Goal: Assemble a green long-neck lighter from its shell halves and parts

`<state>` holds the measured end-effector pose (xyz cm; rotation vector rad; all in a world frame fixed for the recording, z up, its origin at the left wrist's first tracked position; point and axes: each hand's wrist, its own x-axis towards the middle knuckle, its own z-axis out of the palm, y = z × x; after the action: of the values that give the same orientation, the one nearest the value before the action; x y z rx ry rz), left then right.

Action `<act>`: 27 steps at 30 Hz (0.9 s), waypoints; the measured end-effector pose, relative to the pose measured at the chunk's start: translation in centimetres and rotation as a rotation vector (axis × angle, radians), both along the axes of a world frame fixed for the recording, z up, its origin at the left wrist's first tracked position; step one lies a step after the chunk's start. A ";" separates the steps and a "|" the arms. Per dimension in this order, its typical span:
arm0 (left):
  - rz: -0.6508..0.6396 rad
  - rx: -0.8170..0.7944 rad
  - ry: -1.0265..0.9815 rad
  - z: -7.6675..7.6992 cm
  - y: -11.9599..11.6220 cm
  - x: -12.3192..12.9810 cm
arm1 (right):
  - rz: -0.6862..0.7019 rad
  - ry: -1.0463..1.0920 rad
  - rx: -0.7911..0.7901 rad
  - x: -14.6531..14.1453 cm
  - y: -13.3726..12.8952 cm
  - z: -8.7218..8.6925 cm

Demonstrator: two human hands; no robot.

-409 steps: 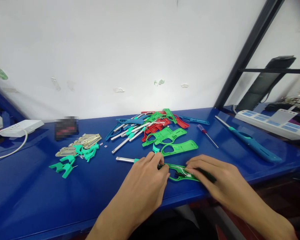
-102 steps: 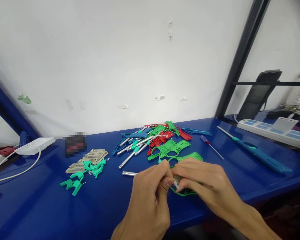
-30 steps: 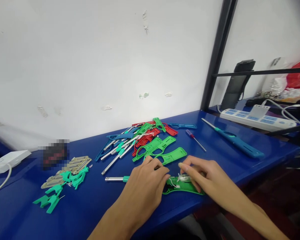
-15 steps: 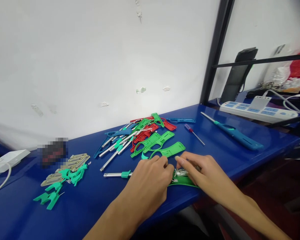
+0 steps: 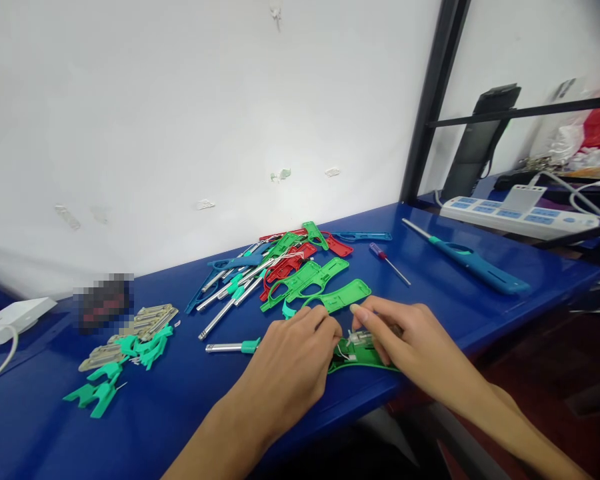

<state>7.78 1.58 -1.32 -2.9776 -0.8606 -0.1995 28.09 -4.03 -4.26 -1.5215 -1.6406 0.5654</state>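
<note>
A green lighter half-shell (image 5: pixel 363 363) lies near the table's front edge, with a metal lighter tube (image 5: pixel 225 348) and teal collar (image 5: pixel 251 346) sticking out to the left. My left hand (image 5: pixel 296 350) is closed over the shell's front part, its fingertips hidden behind the knuckles. Inside the shell's handle end is a clear fuel tank (image 5: pixel 361 338), held between the thumb and fingers of my right hand (image 5: pixel 410 333). A thin white wire (image 5: pixel 344 355) loops out beside my left fingers. Just beyond my hands lies another green half-shell (image 5: pixel 347 299).
Behind sits a pile of green, red and blue half-shells (image 5: pixel 285 263) with metal tubes. A screwdriver (image 5: pixel 389 263) and an assembled blue lighter (image 5: pixel 470 257) are right. Teal triggers (image 5: pixel 100 393) and clear tanks (image 5: pixel 153 321) lie left. A power strip (image 5: pixel 520 217) stands behind the rack post (image 5: pixel 425 113).
My left hand has drawn slightly left, so more of the shell's inside, the white wire and the clear tank show. My right hand stays at the tank. The view has shifted slightly.
</note>
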 end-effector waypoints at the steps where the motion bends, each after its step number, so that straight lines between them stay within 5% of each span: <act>1: 0.001 -0.009 -0.005 0.0 0.0 0.0 | -0.003 0.000 0.001 0.0 0.0 0.0; 27: -0.031 0.065 -0.010 -0.5 -0.4 0.0 | -0.008 -0.185 0.101 -0.2 0.3 -0.1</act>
<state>7.80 1.22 -1.81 -2.9339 -0.7929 -0.2395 27.87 -3.69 -4.39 -1.5427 -1.7734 0.3402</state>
